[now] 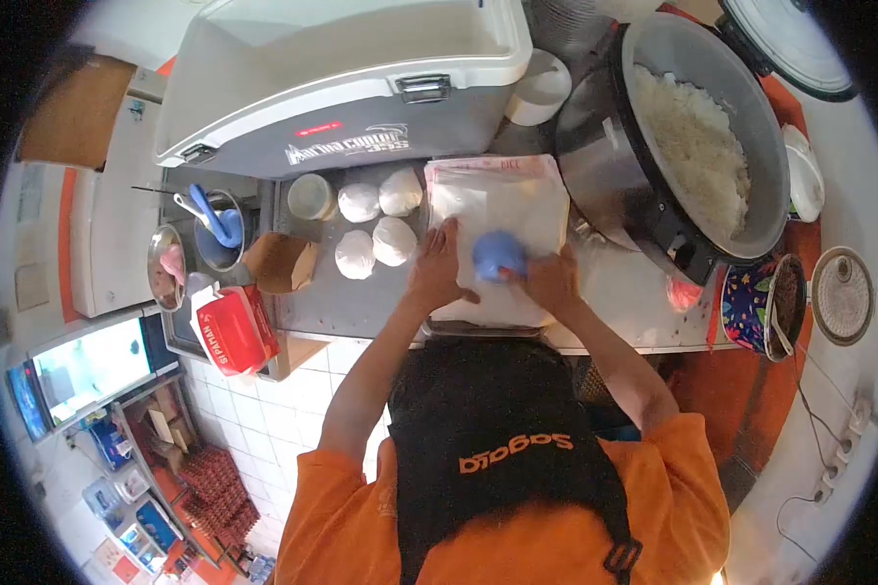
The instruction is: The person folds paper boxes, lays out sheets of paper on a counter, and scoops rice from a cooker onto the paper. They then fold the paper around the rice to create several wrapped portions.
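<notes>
A stack of pale paper sheets (468, 195) lies on the counter in front of me. On it sits a round blue bowl (498, 255), bottom up as far as I can tell. My right hand (548, 283) grips the bowl's right side. My left hand (437, 269) rests flat on the left part of the paper, fingers spread, apart from the bowl. Several white rounded bundles (393, 241) stand left of the paper, beside a round pale container (311, 197).
A large cooler box (361, 122) stands behind the paper. At the right is a big pot of rice (693, 146). A patterned container (746, 302) stands at the far right. Toward the left are a brown paper piece (281, 263), a red box (234, 330) and a pot with blue utensils (217, 234).
</notes>
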Demonstrator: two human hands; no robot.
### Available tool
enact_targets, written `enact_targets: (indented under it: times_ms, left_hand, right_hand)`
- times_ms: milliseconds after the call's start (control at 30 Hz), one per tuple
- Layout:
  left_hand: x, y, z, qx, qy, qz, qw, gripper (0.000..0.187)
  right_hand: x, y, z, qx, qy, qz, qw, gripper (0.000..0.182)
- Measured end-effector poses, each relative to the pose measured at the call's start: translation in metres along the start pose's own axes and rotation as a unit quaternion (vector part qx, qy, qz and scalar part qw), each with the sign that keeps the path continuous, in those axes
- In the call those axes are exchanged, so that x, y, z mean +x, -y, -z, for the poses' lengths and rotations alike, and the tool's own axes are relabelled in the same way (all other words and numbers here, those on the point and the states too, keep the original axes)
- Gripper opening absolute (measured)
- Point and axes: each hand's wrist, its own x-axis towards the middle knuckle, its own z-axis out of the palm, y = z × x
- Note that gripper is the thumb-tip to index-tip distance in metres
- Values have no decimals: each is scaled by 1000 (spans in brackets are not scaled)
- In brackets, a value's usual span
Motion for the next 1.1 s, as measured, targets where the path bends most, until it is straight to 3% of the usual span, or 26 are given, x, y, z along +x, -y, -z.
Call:
enact_targets:
  times_ms: [133,200,233,300,367,467,567,667,733,800,900,1000,1033,1100]
  left_hand:
    - [0,-4,-3,69,7,2,998,153]
    - [-5,-3,-1,97,10,-12,995,145]
    - [-12,-5,1,102,-10,-38,994,133]
    - [-46,-16,0,111,-40,-89,989,108]
    - [-78,-14,-17,116,18,-139,983,80]
    - [-87,19,-65,123,44,-201,971,56]
    - [-89,11,-52,80,56,-192,977,49]
    - [-92,-3,-40,21,29,-159,987,45]
    - [-91,5,-57,52,6,-167,985,45]
    - [-88,2,-58,67,-25,-178,981,45]
    - [-86,-3,-54,57,-58,-196,977,38]
    - [-85,3,-51,41,-79,-219,972,27]
    - [-83,6,-51,37,-85,-230,969,24]
    - [-81,4,-50,-16,-91,-168,981,23]
  right_hand:
    - [-13,17,-7,17,-9,-45,999,64]
    - [-37,11,25,70,-125,-72,987,58]
    - [-48,3,37,96,-183,-82,975,56]
    - [-91,-44,33,16,-237,-153,959,45]
    - [-131,-93,12,44,-244,-187,951,41]
    - [-155,-141,-9,-35,-108,-185,976,41]
    - [-137,-110,40,14,-343,-144,928,42]
    - [-123,-78,32,136,-334,-29,932,42]
    - [-98,-46,28,202,-197,138,949,43]
    - [-71,-15,40,196,-150,195,949,43]
    - [-51,-3,38,224,44,197,954,44]
    - [-53,1,55,40,91,209,973,44]
    - [-53,-3,50,40,82,224,970,43]
    - [-56,-8,42,44,70,255,964,42]
